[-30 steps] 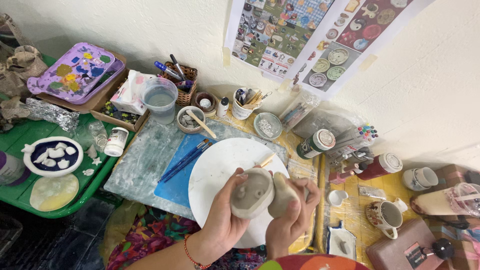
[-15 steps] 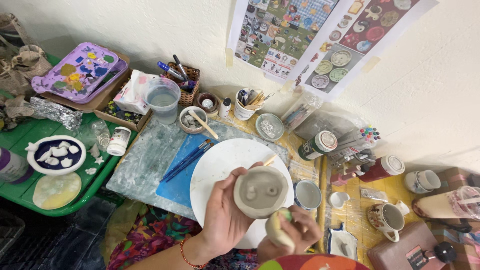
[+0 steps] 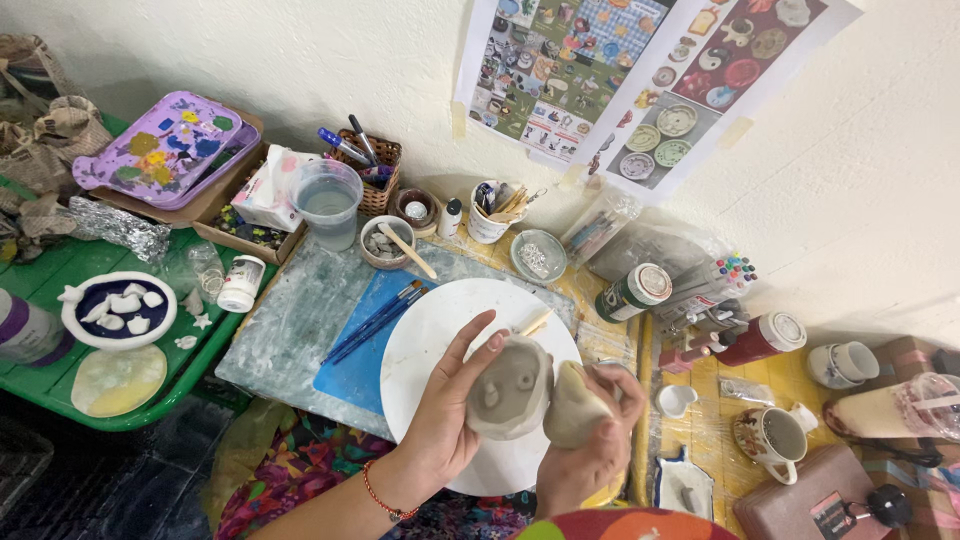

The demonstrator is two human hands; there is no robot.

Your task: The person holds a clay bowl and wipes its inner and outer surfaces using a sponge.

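Your left hand [image 3: 450,415] cups a small grey clay bowl [image 3: 510,387], with the thumb on the near side and the fingers curled round the far side, so the soft wall does not bend. The bowl is tipped so its open side faces you, and you can see little bumps and dents inside it. Your right hand [image 3: 600,440] is closed around a tan sponge [image 3: 572,405], a smooth rounded lump, and the sponge sits just beside the bowl's right edge, maybe touching it. Both hands are held up over the white round board [image 3: 440,330], which lies flat on the table [image 3: 610,330], so bits of wet clay would likely fall on the board. Two blue brushes [image 3: 375,322] lie side by side on a blue mat [image 3: 350,365], just left of the board, close enough to grab. Behind the mat stands a clear plastic cup of cloudy water [image 3: 327,203], and next to it a small brown bowl with a wooden stick [image 3: 392,243] resting in it. A white cup [image 3: 490,215] holds more tools standing up. To the left, a green tray [image 3: 60,370] carries a dark blue dish [image 3: 117,308] with white clay shapes in it. A purple paint tray [image 3: 165,148] with dried colour spots leans at the back. On your right sit paint bottles [image 3: 635,291] and a painted mug [image 3: 775,438]. The clay looks damp and dull, not shiny.
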